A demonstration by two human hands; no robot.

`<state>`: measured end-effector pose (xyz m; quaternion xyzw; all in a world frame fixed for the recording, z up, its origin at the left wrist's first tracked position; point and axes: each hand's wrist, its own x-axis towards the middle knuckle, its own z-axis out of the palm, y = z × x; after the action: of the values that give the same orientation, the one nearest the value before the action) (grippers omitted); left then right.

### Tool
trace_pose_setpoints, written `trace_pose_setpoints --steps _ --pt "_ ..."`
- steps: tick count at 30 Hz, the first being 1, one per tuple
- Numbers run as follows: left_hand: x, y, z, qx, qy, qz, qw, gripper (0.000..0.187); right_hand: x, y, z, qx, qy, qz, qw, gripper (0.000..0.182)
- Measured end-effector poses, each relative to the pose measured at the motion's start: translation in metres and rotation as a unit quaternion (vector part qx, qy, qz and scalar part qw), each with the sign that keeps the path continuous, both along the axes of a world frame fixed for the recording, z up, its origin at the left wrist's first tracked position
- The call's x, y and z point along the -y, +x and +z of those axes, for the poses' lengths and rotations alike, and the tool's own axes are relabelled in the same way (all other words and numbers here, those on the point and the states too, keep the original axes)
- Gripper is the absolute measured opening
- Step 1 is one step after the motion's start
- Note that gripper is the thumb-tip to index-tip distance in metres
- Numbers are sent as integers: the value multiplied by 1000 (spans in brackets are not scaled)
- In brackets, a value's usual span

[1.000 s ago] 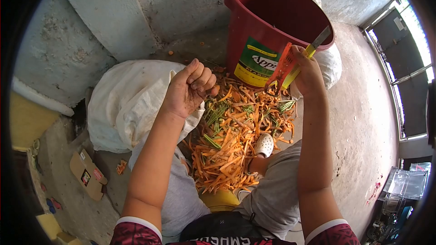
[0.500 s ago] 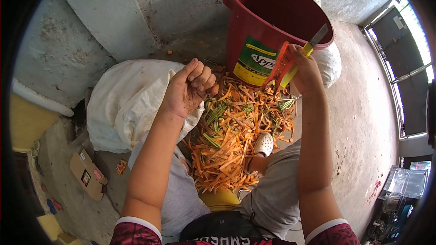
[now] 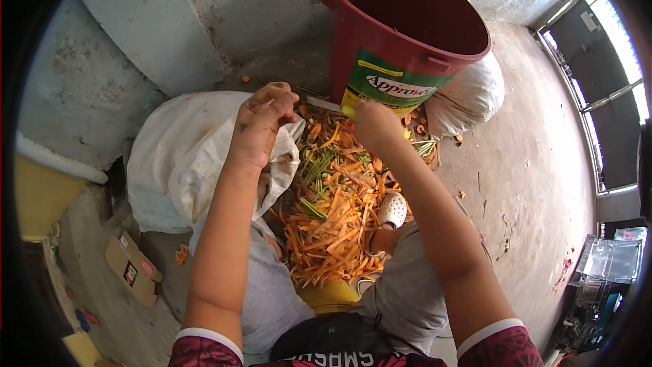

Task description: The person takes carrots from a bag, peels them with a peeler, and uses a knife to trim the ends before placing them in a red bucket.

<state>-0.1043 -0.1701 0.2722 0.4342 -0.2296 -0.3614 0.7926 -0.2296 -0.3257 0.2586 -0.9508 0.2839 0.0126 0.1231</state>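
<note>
My right hand (image 3: 377,127) is closed round the yellow handle of a knife (image 3: 324,103), whose blade points left. A bit of red shows beneath that hand, mostly hidden. The blade's tip comes close to my left hand (image 3: 261,126), where the fingers are curled together; whether they pinch anything, I cannot make out. Under both hands lies a heap of orange peelings (image 3: 333,231), carrot-like strips mixed with green stalks. Beside my left wrist stands a bulky white sack (image 3: 187,156).
A large dark red bucket (image 3: 407,47) with a green and yellow label stands behind the heap, a second white sack (image 3: 472,95) beside it. My foot in a white clog (image 3: 392,209) touches the peelings. Torn cardboard (image 3: 132,268) lies at the left, clear plastic boxes (image 3: 611,258) at the right.
My right hand has swung left and down from the bucket's front, turning the knife from pointing up to pointing left. My left hand has shifted slightly left, its fingers turned inward.
</note>
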Motion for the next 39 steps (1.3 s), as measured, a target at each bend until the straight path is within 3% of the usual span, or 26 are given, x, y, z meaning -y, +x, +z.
trace_pose_setpoints --steps 6,12,15,18,21,24,30,36,39 --pt "1 -1 0 17 7 55 998 17 -18 11 -24 -26 40 41 998 22" --pt "0 5 -2 -45 -25 5 999 26 -22 17 -26 -50 68 50 995 19" --pt "-2 9 -7 -38 -38 -29 998 19 -23 18 -22 -43 82 41 995 18" --pt "1 4 -5 33 49 74 996 5 -23 19 -18 -49 104 42 992 18" --pt "9 -7 5 113 -1 165 980 21 -23 22 -17 -68 122 46 989 18" --pt "3 2 -1 119 32 105 987 29 -22 22 -21 -74 104 62 990 19" --pt "0 0 3 82 82 28 993 25 -23 23 -19 -71 111 60 989 20" --pt "1 -8 3 192 135 -17 972 17 -21 22 -28 -62 101 69 991 19" --pt "1 -10 7 150 137 -19 979 15 -19 22 -29 -37 120 64 990 19"
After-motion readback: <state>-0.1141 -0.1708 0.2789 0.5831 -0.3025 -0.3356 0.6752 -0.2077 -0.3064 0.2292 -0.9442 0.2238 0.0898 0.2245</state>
